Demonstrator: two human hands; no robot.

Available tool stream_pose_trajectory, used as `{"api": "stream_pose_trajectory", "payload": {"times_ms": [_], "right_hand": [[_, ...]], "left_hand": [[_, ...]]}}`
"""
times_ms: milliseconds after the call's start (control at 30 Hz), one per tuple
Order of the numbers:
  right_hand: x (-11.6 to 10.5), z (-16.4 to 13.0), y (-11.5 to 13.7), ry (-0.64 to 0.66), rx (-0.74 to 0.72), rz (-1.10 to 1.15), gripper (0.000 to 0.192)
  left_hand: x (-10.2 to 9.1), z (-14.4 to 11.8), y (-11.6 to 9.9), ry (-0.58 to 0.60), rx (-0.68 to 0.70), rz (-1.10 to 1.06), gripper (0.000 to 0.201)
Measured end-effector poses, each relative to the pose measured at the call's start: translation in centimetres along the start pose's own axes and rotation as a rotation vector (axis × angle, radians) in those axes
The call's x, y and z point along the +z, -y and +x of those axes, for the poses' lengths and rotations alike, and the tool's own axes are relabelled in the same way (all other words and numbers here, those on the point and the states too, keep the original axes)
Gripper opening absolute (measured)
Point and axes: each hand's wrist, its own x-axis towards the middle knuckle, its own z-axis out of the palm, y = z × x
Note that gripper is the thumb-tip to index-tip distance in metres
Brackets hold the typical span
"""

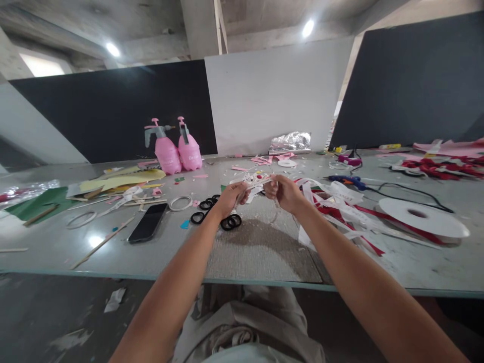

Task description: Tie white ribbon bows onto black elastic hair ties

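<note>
My left hand (233,195) and my right hand (283,192) are raised together over the middle of the table, each pinching one end of a short piece of white ribbon (257,183) stretched between them. A loose tail of the ribbon hangs from my right hand. Under my left hand lie several black rings (231,222) on the table. A tangle of white and red ribbon (342,206) trails off to the right of my right hand.
A black phone (147,222) lies left of the rings. Two pink spray bottles (177,149) stand at the back. A large white ribbon spool (423,218) and a blue glue gun (346,180) are at right. Paper sheets, wooden sticks and scraps cover the left side.
</note>
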Motion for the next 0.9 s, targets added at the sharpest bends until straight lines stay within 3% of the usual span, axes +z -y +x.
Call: {"api": "stream_pose_trajectory", "payload": {"times_ms": [133,267,467,600,767,900], "right_hand": [[0.6,-0.6,0.6,0.028,-0.036,0.073,0.032],[0.7,-0.9,1.1,-0.031,-0.101,0.113,0.033],[0.9,-0.7,1.0,-0.123,-0.072,0.205,0.033],[1.2,-0.3,-0.3,-0.163,-0.042,0.151,0.035],[1.2,0.1,-1.2,-0.175,-0.052,0.118,0.035],[0.0,0.5,-0.7,-0.249,-0.104,0.056,0.038]], "left_hand": [[0.0,-0.1,-0.5,-0.015,-0.021,-0.209,0.04],[0.0,-0.1,-0.9,-0.008,-0.097,-0.423,0.043],[0.0,-0.2,-1.3,-0.225,-0.094,-0.66,0.036],[0.0,-0.2,-1.3,-0.246,0.003,-0.799,0.037],[-0.7,-0.2,-1.0,-0.29,0.109,-0.821,0.036],[-1.6,0.1,-1.1,-0.401,0.173,-0.725,0.039]]}}
